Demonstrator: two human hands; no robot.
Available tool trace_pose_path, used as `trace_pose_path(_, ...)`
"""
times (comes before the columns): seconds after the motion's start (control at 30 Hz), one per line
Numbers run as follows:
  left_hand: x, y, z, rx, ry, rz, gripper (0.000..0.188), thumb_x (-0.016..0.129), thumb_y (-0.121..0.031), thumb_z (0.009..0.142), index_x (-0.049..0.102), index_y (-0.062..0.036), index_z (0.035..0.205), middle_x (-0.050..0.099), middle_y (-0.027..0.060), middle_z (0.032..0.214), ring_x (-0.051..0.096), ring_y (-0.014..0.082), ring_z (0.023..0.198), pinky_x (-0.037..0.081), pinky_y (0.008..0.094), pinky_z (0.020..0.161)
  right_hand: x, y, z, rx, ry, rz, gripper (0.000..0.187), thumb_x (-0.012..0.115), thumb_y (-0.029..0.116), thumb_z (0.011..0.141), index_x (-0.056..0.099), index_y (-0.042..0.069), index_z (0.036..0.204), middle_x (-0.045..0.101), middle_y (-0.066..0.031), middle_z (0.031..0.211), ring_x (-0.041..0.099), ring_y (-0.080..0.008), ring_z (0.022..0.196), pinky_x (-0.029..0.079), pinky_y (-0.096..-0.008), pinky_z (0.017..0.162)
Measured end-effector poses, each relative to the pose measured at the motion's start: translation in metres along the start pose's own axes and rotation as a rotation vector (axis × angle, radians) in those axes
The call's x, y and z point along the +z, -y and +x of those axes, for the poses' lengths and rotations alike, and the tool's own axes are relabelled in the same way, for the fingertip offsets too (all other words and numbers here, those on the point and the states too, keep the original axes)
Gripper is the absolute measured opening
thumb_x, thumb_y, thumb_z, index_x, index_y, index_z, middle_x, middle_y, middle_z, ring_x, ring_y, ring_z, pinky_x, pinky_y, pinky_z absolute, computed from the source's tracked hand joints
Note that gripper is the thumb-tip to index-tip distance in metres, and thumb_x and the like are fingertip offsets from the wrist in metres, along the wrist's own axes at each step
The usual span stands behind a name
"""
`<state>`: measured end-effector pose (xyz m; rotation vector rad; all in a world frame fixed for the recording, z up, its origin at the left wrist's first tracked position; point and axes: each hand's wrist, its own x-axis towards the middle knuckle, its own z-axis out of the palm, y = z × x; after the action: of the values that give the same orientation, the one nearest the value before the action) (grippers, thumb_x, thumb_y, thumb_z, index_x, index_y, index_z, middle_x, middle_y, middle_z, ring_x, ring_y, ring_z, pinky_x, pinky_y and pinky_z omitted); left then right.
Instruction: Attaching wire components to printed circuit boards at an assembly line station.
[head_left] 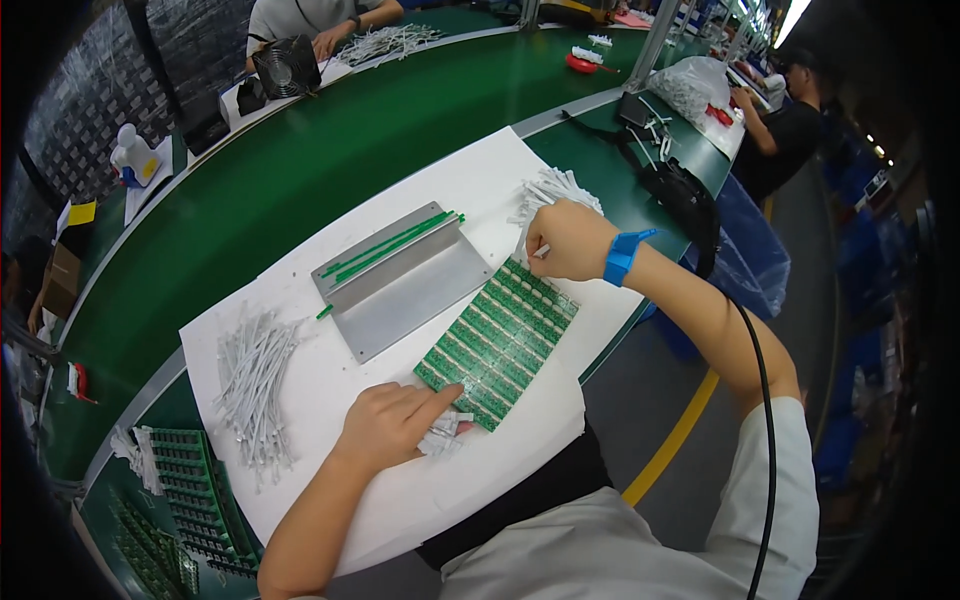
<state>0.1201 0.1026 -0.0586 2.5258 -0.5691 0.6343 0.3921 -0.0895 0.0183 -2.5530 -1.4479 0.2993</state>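
Observation:
A green circuit board panel [505,335] with rows of small boards lies slanted on white paper. My left hand [385,425] is at its lower left corner. Its index finger stretches onto the board, while the other fingers curl around a small bunch of short white leads [445,432] beside the panel's edge. My right hand [572,240], with a blue wristband, is closed in a pinch at the panel's upper corner. A small white lead [541,251] shows at its fingertips. Just beyond that hand lies a pile of white leads [562,187].
Left of the panel stands a grey metal fixture [405,285] with green strips on it. White cables [257,385] are heaped on the paper's left side. More green board panels [195,495] lie at lower left. A green conveyor belt [240,225] runs behind; co-workers sit farther off.

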Motion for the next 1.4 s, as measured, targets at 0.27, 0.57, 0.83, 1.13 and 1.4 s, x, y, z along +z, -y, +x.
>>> trace_pose_path(0.27,-0.004,0.004,-0.001,0.029,0.118,0.066,0.065,0.069,-0.013,0.060,0.066,-0.0066,0.124,0.054,-0.0015,0.068,0.056,0.0146,0.058,0.044,0.0286,0.054,-0.006,0.010,0.006,0.022,0.059,-0.083,0.017,0.073,0.019,0.073,0.076,0.004,0.081,0.074,-0.0133,0.084,0.071,-0.0292,0.081,0.057,-0.0377,0.072)
trace_pose_path(0.57,-0.005,0.002,0.002,0.015,0.122,0.081,0.059,0.067,-0.008,0.063,0.067,-0.0082,0.122,0.052,-0.0022,0.065,0.054,0.0144,0.056,0.044,0.0287,0.053,-0.009,0.006,0.012,0.023,0.121,-0.003,0.019,0.074,0.018,0.072,0.077,0.003,0.083,0.074,-0.0148,0.084,0.071,-0.0293,0.079,0.056,-0.0369,0.072)
trace_pose_path(0.83,-0.004,0.002,0.001,0.006,0.120,0.102,0.054,0.064,-0.007,0.067,0.068,-0.0090,0.121,0.050,-0.0032,0.064,0.052,0.0127,0.055,0.042,0.0278,0.052,-0.002,0.002,0.018,0.049,0.131,0.025,0.020,0.076,0.016,0.071,0.077,0.000,0.083,0.073,-0.0162,0.080,0.072,-0.0275,0.078,0.055,-0.0341,0.072)
trace_pose_path(1.13,-0.005,0.000,0.005,0.001,0.146,0.107,0.051,0.064,-0.007,0.069,0.068,-0.0093,0.120,0.052,-0.0039,0.064,0.052,0.0117,0.055,0.042,0.0273,0.052,0.001,-0.014,0.019,0.000,0.125,0.169,0.022,0.075,0.015,0.071,0.076,-0.002,0.085,0.072,-0.0161,0.077,0.069,-0.0233,0.072,0.054,-0.0322,0.071)
trace_pose_path(1.4,-0.006,-0.002,0.005,-0.015,0.143,0.082,0.052,0.068,-0.009,0.065,0.069,-0.0092,0.117,0.055,-0.0011,0.065,0.055,0.0158,0.056,0.043,0.0290,0.054,0.002,-0.025,0.020,0.031,0.156,0.235,0.023,0.075,0.018,0.073,0.076,-0.002,0.085,0.072,-0.0151,0.075,0.067,-0.0210,0.067,0.054,-0.0312,0.069)
